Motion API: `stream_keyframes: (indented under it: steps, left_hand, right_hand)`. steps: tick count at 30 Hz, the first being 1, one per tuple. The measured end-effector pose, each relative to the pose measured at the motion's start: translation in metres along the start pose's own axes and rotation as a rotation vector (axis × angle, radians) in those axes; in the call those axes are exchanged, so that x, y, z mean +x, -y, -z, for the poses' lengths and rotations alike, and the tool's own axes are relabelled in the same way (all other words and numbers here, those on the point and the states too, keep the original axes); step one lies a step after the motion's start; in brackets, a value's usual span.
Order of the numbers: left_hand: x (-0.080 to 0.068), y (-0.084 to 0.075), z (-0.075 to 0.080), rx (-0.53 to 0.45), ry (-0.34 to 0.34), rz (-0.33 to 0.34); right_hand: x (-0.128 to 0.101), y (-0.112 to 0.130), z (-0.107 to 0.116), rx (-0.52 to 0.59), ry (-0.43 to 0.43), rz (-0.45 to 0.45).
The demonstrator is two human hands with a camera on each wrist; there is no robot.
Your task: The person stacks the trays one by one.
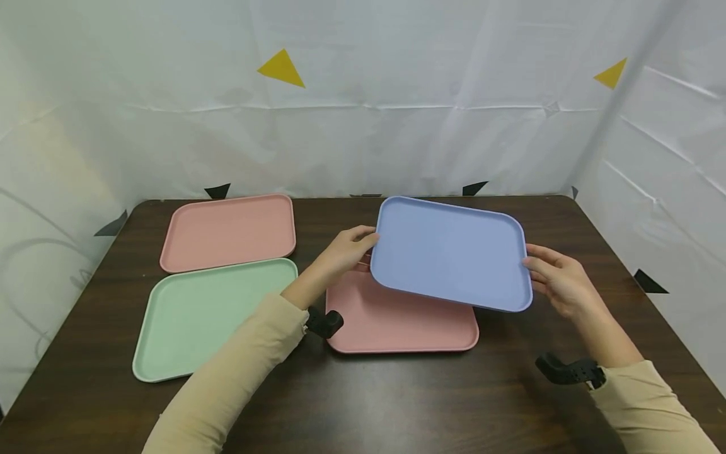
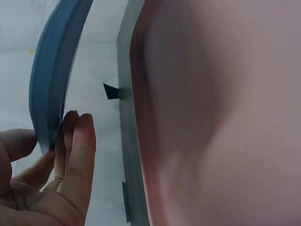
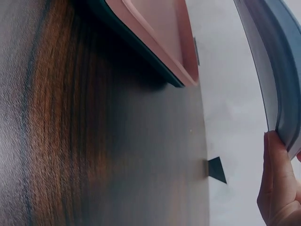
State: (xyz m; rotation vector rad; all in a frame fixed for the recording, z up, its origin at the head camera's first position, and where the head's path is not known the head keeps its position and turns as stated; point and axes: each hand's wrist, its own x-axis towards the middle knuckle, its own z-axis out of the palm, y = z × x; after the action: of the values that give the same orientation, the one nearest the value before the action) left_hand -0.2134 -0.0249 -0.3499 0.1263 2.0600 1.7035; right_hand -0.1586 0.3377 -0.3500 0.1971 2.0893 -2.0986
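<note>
One blue tray hangs above the table, partly over the near pink tray at its 7 o'clock. Through my feed I see the left hand pinching its 9 o'clock end and the right hand its 3 o'clock end, fingers and thumbs parted only by the rim; holding both short ends probably keeps so broad a piece balanced. Around 8 and 9 o'clock, the green tray and far pink tray lie side by side, perhaps to avoid crowding. The lifted tray looks plain, shallow and round-cornered, slanting toward 4 o'clock.
</note>
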Motion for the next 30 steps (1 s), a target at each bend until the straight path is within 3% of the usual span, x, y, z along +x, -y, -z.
stream_keyframes:
  steps: [10,16,20,23,30]
  left_hand:
    - [-0.007,0.008,0.011,0.036,-0.069,0.066]
    - [-0.016,0.015,0.018,0.118,-0.077,0.056]
    - [-0.024,0.020,0.023,0.196,-0.103,0.011]
    - [-0.028,0.025,0.025,0.228,-0.117,0.017]
    - [-0.035,0.033,0.030,0.177,-0.109,0.063]
  right_hand:
    - [0.001,-0.001,-0.014,-0.199,0.004,-0.029]
    - [0.001,-0.001,-0.025,-0.288,0.024,-0.031]
    - [0.002,-0.002,-0.034,-0.279,0.054,-0.028]
    - [0.002,-0.003,-0.040,-0.265,0.075,-0.021]
    - [0.004,-0.008,-0.049,-0.263,0.091,-0.013]
